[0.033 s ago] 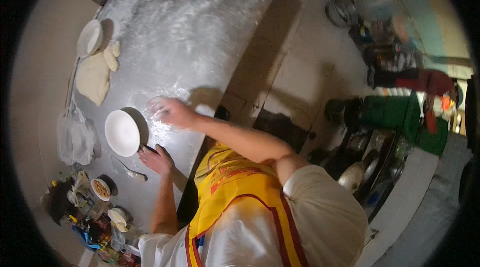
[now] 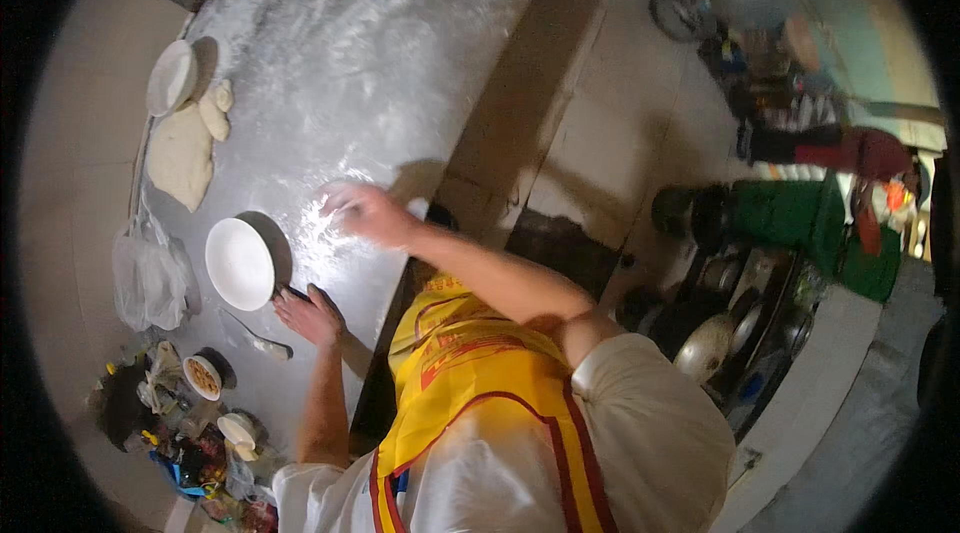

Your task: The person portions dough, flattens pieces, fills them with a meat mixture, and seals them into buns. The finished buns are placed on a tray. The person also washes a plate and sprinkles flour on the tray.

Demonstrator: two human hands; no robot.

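My left hand [image 2: 308, 316] rests on the floured metal worktop [image 2: 350, 93], fingers stretched out flat and thumb apart. Beside its fingertips is a small dark shape I cannot make out, near the rim of a white bowl [image 2: 240, 264]. Over the worktop's near edge reaches my right hand [image 2: 368, 215], its fingers smeared by motion above a bright patch of flour [image 2: 318, 231]. A spoon-like utensil [image 2: 262, 343] with a dark handle end lies just left of my left hand. Farther off, a large piece of dough [image 2: 180, 158] lies by another white bowl [image 2: 172, 78].
A clear plastic bag [image 2: 152, 281] sits against the wall. At the lower left are a small bowl of brown bits [image 2: 202, 378], a white cup [image 2: 237, 430] and cluttered bottles and packets. Pots [image 2: 703, 348] and green bins [image 2: 785, 218] stand at right, near another person [image 2: 865, 158].
My right hand has shifted slightly to the right, and more of the bright flour patch shows beside its fingers. My left hand stays by the bowl; the whole view has shifted a little.
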